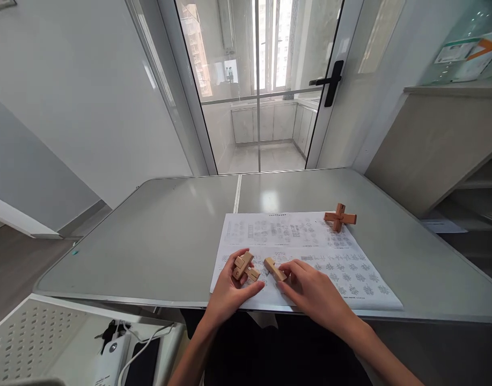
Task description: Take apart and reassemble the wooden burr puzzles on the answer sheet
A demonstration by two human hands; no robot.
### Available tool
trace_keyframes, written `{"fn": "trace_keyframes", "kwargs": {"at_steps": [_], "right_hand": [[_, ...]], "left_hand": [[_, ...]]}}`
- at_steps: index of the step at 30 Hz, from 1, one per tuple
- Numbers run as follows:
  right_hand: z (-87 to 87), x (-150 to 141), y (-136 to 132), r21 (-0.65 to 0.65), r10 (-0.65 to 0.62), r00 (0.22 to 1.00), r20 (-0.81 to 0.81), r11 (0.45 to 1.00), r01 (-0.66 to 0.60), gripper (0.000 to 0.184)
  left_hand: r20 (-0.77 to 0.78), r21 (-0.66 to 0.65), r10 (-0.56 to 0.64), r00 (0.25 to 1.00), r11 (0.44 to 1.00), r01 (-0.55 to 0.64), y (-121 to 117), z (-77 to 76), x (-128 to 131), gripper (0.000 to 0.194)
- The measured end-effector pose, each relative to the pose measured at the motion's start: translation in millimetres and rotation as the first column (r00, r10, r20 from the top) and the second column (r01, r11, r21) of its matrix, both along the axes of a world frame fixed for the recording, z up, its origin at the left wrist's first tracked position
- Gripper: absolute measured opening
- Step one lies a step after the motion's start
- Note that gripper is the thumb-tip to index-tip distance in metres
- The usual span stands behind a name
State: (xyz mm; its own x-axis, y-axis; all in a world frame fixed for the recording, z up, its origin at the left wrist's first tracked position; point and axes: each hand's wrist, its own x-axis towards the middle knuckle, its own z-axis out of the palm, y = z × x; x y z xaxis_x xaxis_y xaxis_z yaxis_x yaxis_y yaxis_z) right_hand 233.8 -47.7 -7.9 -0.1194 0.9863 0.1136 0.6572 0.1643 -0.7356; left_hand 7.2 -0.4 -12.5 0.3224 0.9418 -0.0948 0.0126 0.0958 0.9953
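My left hand (230,289) is closed around a cluster of light wooden puzzle pieces (242,265), fitted together in part, with one bar jutting to the right. In my right hand (306,284), thumb and fingers pinch the near end of a single wooden puzzle piece (273,268), a notched bar. A small gap separates this bar from the cluster. Both hands are just above a printed instruction sheet (288,249) with rows of line drawings. At the sheet's far right corner stands a darker, reddish wooden cross-shaped puzzle (340,217), touched by neither hand.
The grey table (149,241) has a seam across it and a glass door (262,107) behind. At lower left, a white perforated cart (40,332) holds keys, a white box, a cable and a dark phone-like slab. A plastic bottle pack (467,53) sits on the right ledge.
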Motion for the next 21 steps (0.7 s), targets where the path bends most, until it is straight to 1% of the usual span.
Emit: {"fn": "trace_keyframes", "kwargs": {"at_steps": [2,3,6,8,9,12,14,18,21], "right_hand": [[5.4,2,-1,-0.091,-0.019,0.990,-0.143,0.996,0.006,0.028],[8.8,2,-1,-0.153,-0.027,0.970,-0.240,0.988,-0.010,0.032],[19.6,5,-2,-0.318,-0.045,0.865,-0.500,0.938,-0.136,0.040],[25.0,7,-3,-0.370,-0.053,0.813,-0.579,0.906,-0.204,0.040],[26.8,7,-4,-0.374,-0.052,0.803,-0.594,0.901,-0.218,0.039],[28.8,6,-5,-0.326,-0.021,0.814,-0.580,0.922,-0.208,0.034],[28.2,4,-6,-0.267,0.006,0.832,-0.555,0.946,-0.185,0.032],[23.3,-6,-7,-0.156,0.068,0.841,-0.537,0.972,-0.178,0.025],[16.6,-15,-8,-0.078,0.083,0.854,-0.514,0.987,-0.143,0.022]], "left_hand": [[0.009,-0.011,0.006,1.000,1.000,-0.006,-1,1.4,1,0.079],[0.008,-0.017,0.006,1.000,1.000,-0.006,-1,2.5,2,0.079],[-0.013,-0.019,-0.006,1.000,1.000,0.005,-3,5.2,3,0.077],[-0.025,-0.009,-0.008,1.000,1.000,0.008,-5,5.7,3,0.073],[-0.026,-0.001,-0.007,1.000,1.000,0.007,-6,5.7,3,0.070],[-0.030,0.029,-0.024,0.999,0.999,0.025,-9,5.8,3,0.060],[-0.061,0.052,-0.064,0.996,0.996,0.067,-10,7.0,2,0.056],[-0.120,0.083,-0.152,0.981,0.983,0.162,-11,11.7,1,0.056],[-0.111,0.103,-0.172,0.979,0.978,0.183,-11,14.6,2,0.054]]}}
